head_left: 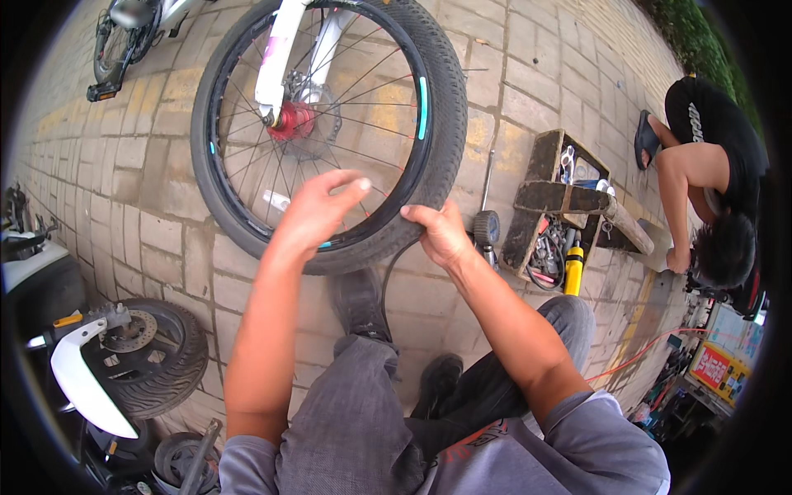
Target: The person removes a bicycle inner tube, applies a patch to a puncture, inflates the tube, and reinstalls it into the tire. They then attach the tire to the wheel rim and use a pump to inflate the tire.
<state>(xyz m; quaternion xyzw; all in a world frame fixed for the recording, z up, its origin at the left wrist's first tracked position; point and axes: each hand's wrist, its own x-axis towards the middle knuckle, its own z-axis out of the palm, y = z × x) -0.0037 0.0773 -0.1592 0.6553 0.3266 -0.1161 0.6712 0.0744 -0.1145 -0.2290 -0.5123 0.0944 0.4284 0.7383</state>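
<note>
A bicycle wheel (422, 124) with a knobby black tire, black rim and red hub stands before me, still on a white fork (276, 66). A disc rotor shows beside the hub. My right hand (445, 235) grips the tire at its lower right, thumb pressed near the rim and fingers mostly hidden behind the rubber. My left hand (320, 206) hovers by the lower spokes, thumb apart from the bent fingers, with nothing seen in it. From beside my right hand, a thin dark strip (389, 276) curves down toward my shoe; I cannot tell what it is.
A wooden toolbox (528, 223) with tools and a yellow bottle-like tool (574, 268) stands at right, next to a round black gauge (487, 227). Beyond it a person (714, 165) bends down. A loose motor-scooter wheel (157, 363) lies at left, and another bicycle (124, 41) stands far left.
</note>
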